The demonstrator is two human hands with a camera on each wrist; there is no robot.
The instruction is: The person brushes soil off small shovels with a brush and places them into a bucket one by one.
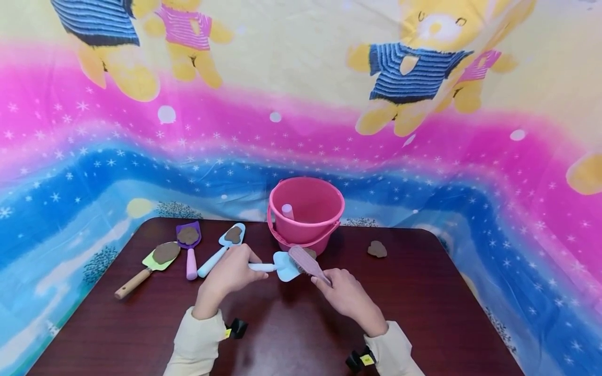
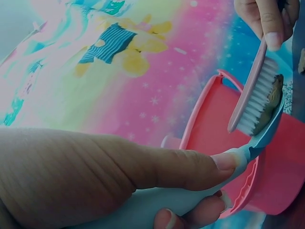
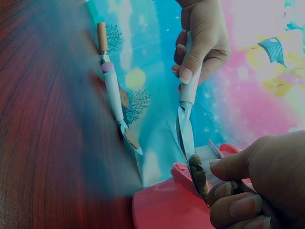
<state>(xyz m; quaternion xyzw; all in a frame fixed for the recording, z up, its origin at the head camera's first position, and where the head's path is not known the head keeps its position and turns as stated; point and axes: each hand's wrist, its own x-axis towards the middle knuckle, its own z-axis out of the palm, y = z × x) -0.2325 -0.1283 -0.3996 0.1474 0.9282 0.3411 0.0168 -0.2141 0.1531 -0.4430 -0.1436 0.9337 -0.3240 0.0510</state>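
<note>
My left hand grips the pale handle of a light blue hand trowel, its blade pointing right. On that blade lies a brown clay-like lump, largely covered by the brush in the head view. A mauve-backed brush is held by its handle in my right hand. Its white bristles meet the lump in the left wrist view. Just behind both tools stands a pink bucket, with a pale pink handle end showing inside it.
On the left lie a green trowel with a wooden handle, a purple shovel and another blue trowel, each bearing a brown lump. One loose lump sits right of the bucket. Printed cloth hangs behind the table.
</note>
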